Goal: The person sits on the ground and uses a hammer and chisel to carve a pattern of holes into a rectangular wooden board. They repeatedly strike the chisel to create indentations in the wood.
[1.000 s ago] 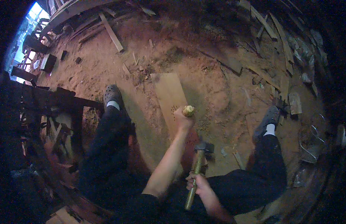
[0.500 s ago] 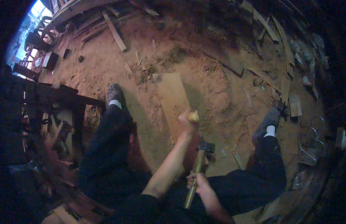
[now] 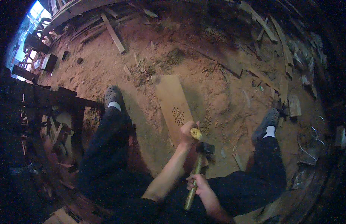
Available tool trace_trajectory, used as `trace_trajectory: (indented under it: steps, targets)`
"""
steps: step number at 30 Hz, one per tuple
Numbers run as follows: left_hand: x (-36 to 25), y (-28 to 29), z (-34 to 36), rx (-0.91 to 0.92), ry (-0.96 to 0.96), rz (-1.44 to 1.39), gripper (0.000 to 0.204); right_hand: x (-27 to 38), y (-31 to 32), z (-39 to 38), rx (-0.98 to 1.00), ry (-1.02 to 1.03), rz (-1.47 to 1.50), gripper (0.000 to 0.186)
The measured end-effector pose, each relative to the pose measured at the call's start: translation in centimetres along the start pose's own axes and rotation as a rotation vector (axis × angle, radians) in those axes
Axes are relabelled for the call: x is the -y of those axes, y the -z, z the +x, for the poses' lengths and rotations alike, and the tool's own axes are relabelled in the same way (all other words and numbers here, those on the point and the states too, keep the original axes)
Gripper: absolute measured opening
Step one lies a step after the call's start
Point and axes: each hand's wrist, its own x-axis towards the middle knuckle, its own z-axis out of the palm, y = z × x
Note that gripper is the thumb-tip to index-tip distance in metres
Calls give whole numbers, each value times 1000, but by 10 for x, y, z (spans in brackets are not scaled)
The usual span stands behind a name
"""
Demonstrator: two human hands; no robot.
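My left hand (image 3: 187, 131) is closed round a yellow-handled tool (image 3: 196, 134), whose rounded butt points up at me; its working end is hidden beneath the fist. Under that hand lies a long, pale wooden board (image 3: 169, 89), flat on the ground between my legs. A cluster of small dark marks or holes (image 3: 177, 115) shows on the board just beyond the fist. My right hand (image 3: 198, 183) grips a hammer (image 3: 198, 164) partway down its wooden handle. The hammer's dark metal head (image 3: 205, 148) is uppermost, just nearer to me than the left fist and apart from the tool's butt.
Reddish-brown dirt (image 3: 143, 112) surrounds the board. My clog-shod feet stand either side, the left shoe (image 3: 114, 95) and the right shoe (image 3: 270, 118). Wood strips (image 3: 113, 33) lie at the far left, more planks (image 3: 283, 44) at the right. A dark wooden frame (image 3: 79, 99) stands at the left.
My left hand has moved nearer to me along the board with the yellow-handled tool, uncovering more of the dark marks. My right hand and the hammer have hardly moved.
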Motion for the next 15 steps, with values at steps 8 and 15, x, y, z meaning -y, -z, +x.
trace_trajectory:
  steps: [8, 15]
  targets:
    - [-33, 0, 18, 78, 296, -79, 21, -2, 12, 7, -35, -6, 83, 21]
    - [-21, 6, 41, -8, 255, -95, 19, -6, 14, 12, 23, -10, 40, 23]
